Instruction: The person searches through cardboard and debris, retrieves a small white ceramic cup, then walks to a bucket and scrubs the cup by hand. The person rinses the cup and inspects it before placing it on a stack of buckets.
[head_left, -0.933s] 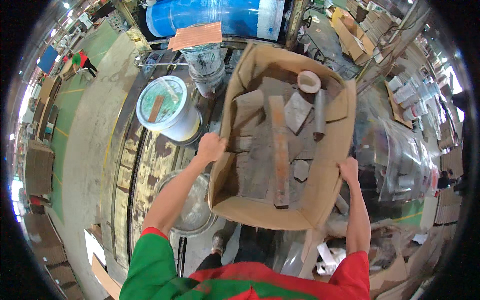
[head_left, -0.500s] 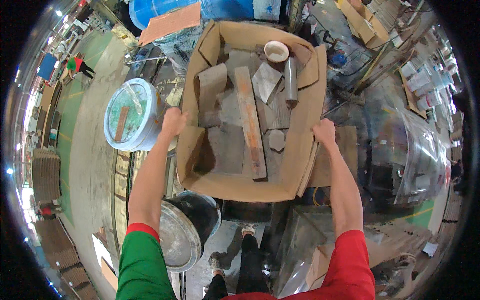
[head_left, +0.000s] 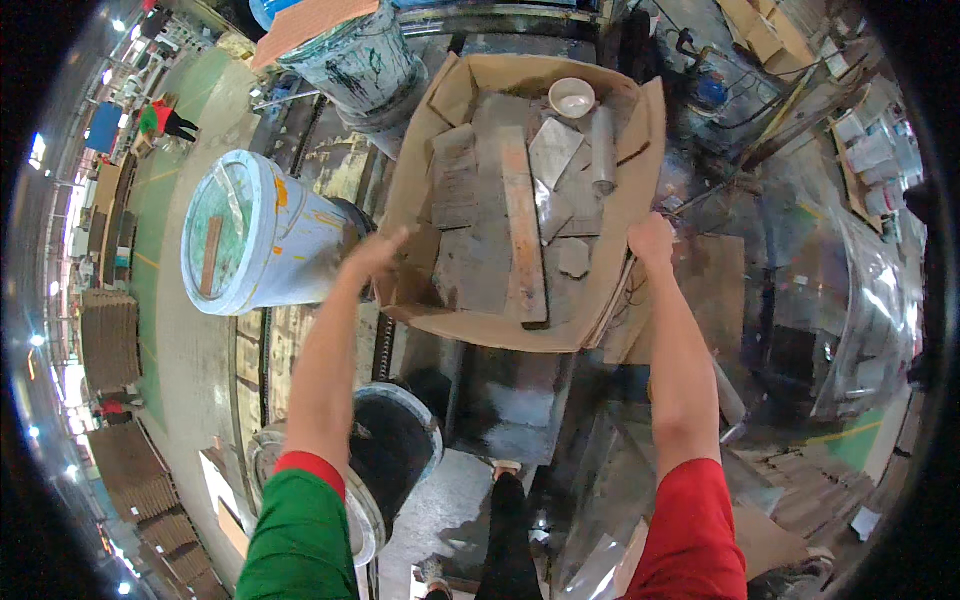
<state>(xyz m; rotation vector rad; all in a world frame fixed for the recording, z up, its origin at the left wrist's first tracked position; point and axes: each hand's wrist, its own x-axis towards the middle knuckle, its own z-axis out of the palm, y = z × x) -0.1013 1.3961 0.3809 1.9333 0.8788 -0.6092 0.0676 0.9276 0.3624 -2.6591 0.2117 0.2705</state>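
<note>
A worn cardboard box (head_left: 480, 328) stands open in front of me. Inside it lie a long, stained wooden strip (head_left: 522, 220), a grey tube (head_left: 602, 150), a round white cup (head_left: 572, 98), a pale flat piece (head_left: 555, 150) and dusty cardboard scraps (head_left: 454, 178). On the right wall, my right hand (head_left: 652, 241) is closed around the edge. Slightly blurred, my left hand (head_left: 376, 257) reaches over the left wall with its fingers stretched out, holding nothing; whether it touches the cardboard I cannot tell.
To the left, a white bucket (head_left: 310, 250) with green residue lies tipped. A paint-smeared bucket (head_left: 365, 75) stands at the far left, and a dark drum (head_left: 400, 440) below my left arm. Clear plastic sheeting (head_left: 870, 300) is at right. Another person (head_left: 165, 118) is far left.
The box has shifted away and slightly right relative to my view. My left hand has loosened from its wall and its fingers have straightened; my right hand keeps its grip.
</note>
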